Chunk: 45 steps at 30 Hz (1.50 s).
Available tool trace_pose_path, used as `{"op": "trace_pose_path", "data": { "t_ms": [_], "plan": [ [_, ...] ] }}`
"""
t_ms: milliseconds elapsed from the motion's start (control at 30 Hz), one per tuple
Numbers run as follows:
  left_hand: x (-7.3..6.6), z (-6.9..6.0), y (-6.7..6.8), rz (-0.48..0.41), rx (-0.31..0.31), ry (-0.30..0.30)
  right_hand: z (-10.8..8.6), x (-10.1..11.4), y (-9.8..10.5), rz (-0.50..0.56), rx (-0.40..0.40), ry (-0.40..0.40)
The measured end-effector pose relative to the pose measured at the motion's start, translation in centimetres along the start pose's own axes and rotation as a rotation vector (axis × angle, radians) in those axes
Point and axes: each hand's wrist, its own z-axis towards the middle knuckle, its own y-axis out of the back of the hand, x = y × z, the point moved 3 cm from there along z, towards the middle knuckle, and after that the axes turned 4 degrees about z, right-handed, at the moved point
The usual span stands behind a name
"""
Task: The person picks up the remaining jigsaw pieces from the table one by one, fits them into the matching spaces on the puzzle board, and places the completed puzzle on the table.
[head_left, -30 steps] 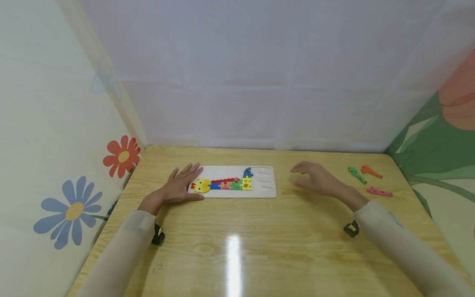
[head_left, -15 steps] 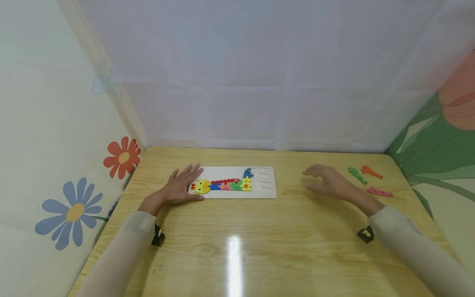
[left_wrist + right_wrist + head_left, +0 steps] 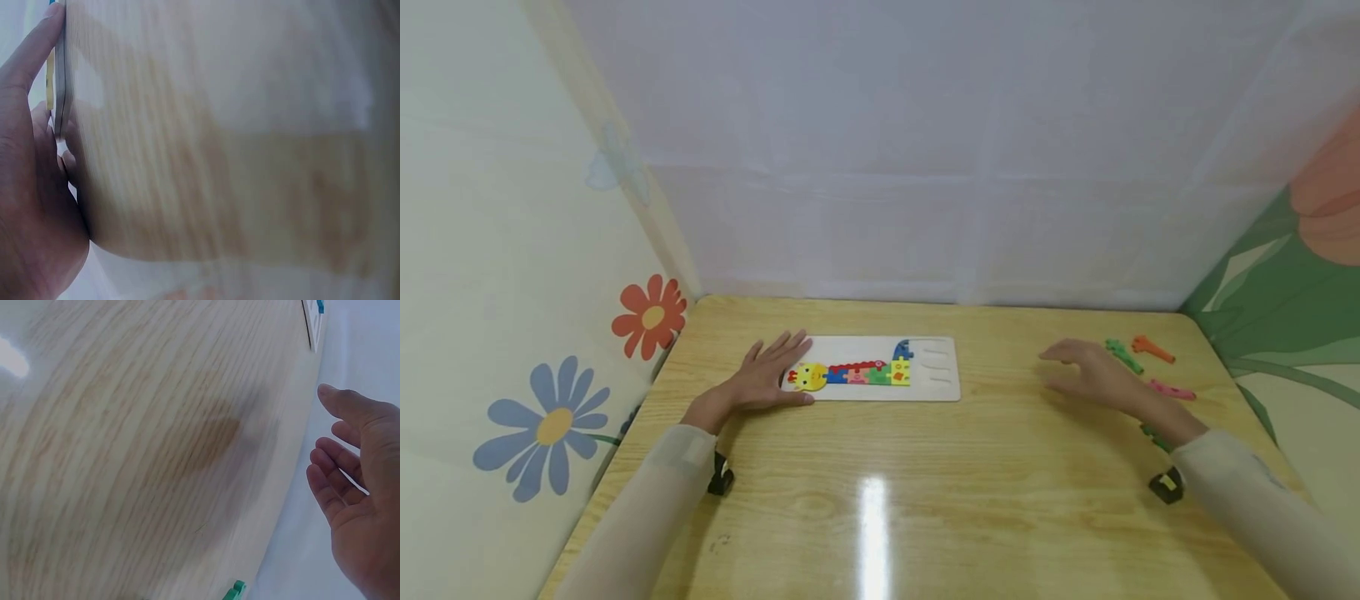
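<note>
A white puzzle board (image 3: 865, 342) lies flat on the table with a giraffe laid sideways: a yellow head (image 3: 810, 377), a neck and body of coloured pieces, and a blue piece (image 3: 903, 349) at the rear. Bare leg outlines show at its right end. My left hand (image 3: 758, 379) rests on the board's left end, fingers spread, thumb along the near edge; the left wrist view shows the hand (image 3: 31, 181) at the board's edge. Right of the board, my right hand (image 3: 1093, 375) hovers over the table, holding nothing, fingers relaxed and slightly bent, also in the right wrist view (image 3: 369, 481).
Beyond the right hand lie a green piece (image 3: 1124, 356), an orange piece (image 3: 1153, 348) and a pink piece (image 3: 1174, 390). Another green piece (image 3: 1152, 437) is partly hidden by the right wrist. A pale cloth (image 3: 865, 167) hangs behind the wooden table (image 3: 955, 483).
My right hand has moved right, away from the board and towards the loose pieces. A green piece now shows beside the right wrist. The left hand has stayed on the board.
</note>
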Motion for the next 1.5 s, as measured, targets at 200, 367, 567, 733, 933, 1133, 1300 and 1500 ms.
{"op": "trace_pose_path", "data": {
  "t_ms": [200, 367, 567, 733, 933, 1133, 1300, 1500],
  "plan": [
    [0.0, -0.1, -0.2, 0.001, 0.003, -0.001, -1.2, -0.8, 0.0, 0.032, -0.016, -0.018],
    [0.2, -0.1, -0.4, 0.0, 0.002, 0.002, -2.2, -1.5, 0.3, 0.052, -0.031, -0.003],
    [0.3, 0.0, -0.3, 0.009, 0.006, 0.008, -3.3, -1.7, 1.0, 0.077, -0.029, -0.024],
    [0.3, 0.1, -0.5, 0.013, 0.01, 0.009, -4.0, -1.9, 1.2, 0.012, -0.045, -0.012],
    [0.3, 0.1, -0.4, 0.006, 0.013, 0.015, -4.6, -2.4, 1.6, -0.014, -0.059, -0.008],
    [0.4, 0.2, -0.2, 0.011, 0.009, 0.018, -5.0, -2.7, 2.2, -0.021, -0.071, 0.016],
    [0.3, 0.2, -0.2, 0.004, 0.012, 0.016, -5.4, -3.0, 2.6, -0.044, -0.091, 0.032],
    [0.4, 0.2, -0.3, 0.005, 0.009, 0.014, -6.2, -3.8, 3.2, -0.078, -0.107, 0.016]
  ]
}}
